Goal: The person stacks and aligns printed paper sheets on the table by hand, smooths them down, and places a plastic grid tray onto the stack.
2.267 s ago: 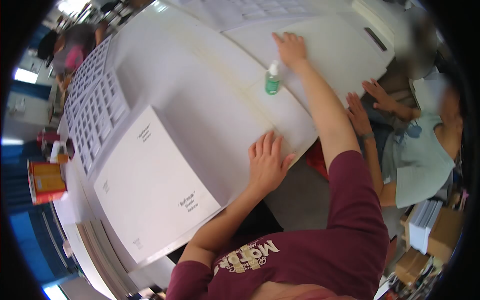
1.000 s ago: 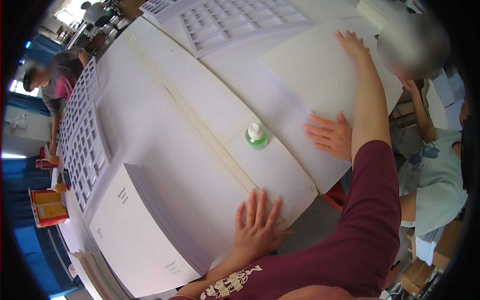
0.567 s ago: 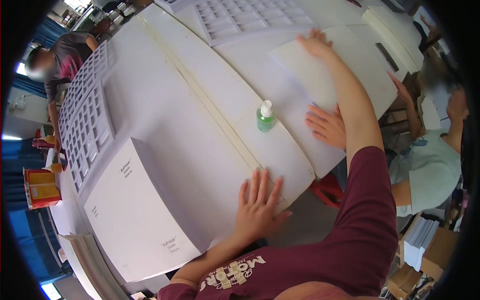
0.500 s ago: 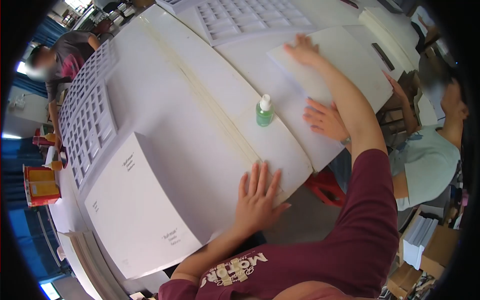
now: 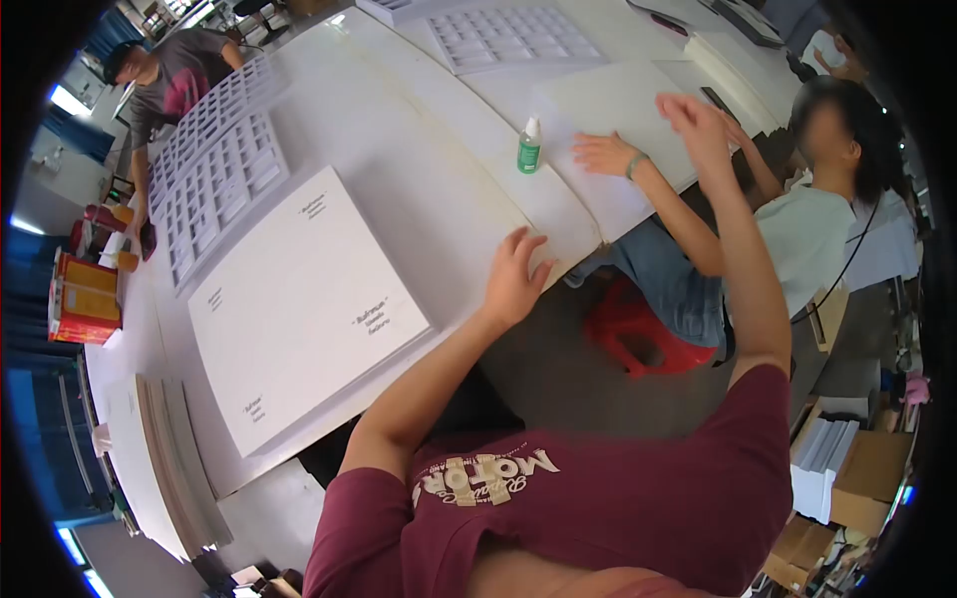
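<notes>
My left hand (image 5: 514, 279) is raised a little over the table's near edge, fingers apart and slightly curled, holding nothing. My right hand (image 5: 695, 135) is lifted in front of the seated co-worker, its fingers bent, with nothing visible in them. Below and left of it, a co-worker's hand (image 5: 603, 154) lies spread beside a large pale sheet (image 5: 618, 95). Between my two hands stands a small green bottle with a white cap (image 5: 528, 148). Left of my left hand rests a stack of white printed sheets (image 5: 299, 309).
White compartment trays lie at the left (image 5: 224, 189) and the back (image 5: 513, 35). A co-worker (image 5: 184, 80) leans at the far left. The other co-worker sits on a red stool (image 5: 643, 334). A red and yellow box (image 5: 88, 297) and thick board stack (image 5: 164, 468) are at the left.
My right hand has risen off the pale sheet and moved right, its fingers now bent. My left hand has lifted from the tabletop. The camera view has shifted, showing more of the seated co-worker.
</notes>
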Demonstrator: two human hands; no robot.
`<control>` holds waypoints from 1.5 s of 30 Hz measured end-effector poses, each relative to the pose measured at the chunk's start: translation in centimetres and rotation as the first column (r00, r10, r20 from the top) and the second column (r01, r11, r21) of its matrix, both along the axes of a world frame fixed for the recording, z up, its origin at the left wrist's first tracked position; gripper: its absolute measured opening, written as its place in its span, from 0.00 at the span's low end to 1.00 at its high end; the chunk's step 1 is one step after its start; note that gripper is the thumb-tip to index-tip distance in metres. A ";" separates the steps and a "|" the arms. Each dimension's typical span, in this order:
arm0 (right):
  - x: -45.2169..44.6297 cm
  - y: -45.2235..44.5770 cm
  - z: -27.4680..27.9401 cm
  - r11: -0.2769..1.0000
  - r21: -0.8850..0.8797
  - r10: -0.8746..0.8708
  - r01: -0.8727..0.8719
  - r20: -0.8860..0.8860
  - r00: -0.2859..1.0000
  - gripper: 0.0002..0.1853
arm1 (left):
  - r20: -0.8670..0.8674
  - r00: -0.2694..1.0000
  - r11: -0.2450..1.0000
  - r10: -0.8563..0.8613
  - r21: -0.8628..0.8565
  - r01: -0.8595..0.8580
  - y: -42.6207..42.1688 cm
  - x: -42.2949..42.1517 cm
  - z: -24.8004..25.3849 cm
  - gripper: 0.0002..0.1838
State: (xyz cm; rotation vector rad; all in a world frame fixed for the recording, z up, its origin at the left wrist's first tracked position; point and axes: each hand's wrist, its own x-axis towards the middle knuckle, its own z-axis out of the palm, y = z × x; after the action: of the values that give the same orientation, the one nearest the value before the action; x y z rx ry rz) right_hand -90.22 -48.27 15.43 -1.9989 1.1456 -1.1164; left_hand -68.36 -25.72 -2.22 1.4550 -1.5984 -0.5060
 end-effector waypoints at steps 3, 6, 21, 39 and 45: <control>1.4 8.1 -5.4 0.998 0.032 0.055 -0.059 0.118 0.991 0.10 | -0.739 0.651 0.958 -0.173 0.026 0.284 4.3 -1.2 9.1 0.21; 5.1 15.1 -11.7 0.991 0.046 0.119 -0.126 0.125 0.985 0.10 | -0.909 0.143 0.836 -0.392 -0.287 0.467 10.3 -0.4 19.8 0.33; 18.4 21.6 -21.5 0.923 -0.283 -0.358 0.262 -0.372 0.856 0.16 | -0.725 -0.131 0.555 -0.676 -0.618 0.556 31.8 1.2 29.4 0.40; 18.6 22.4 -20.9 0.922 -0.284 -0.367 0.264 -0.419 0.831 0.15 | -0.657 -0.175 0.473 -0.733 -0.678 0.563 31.4 4.0 29.4 0.44; 18.5 22.4 -20.6 0.923 -0.315 -0.347 0.221 -0.438 0.829 0.14 | -0.624 -0.179 0.452 -0.761 -0.707 0.544 28.4 6.3 29.2 0.45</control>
State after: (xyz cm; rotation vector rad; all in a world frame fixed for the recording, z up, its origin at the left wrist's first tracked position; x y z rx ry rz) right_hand -71.68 -25.84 -5.15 -2.4577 1.6813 -0.9554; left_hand -62.06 2.67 26.93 -0.2756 -1.1056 -1.4635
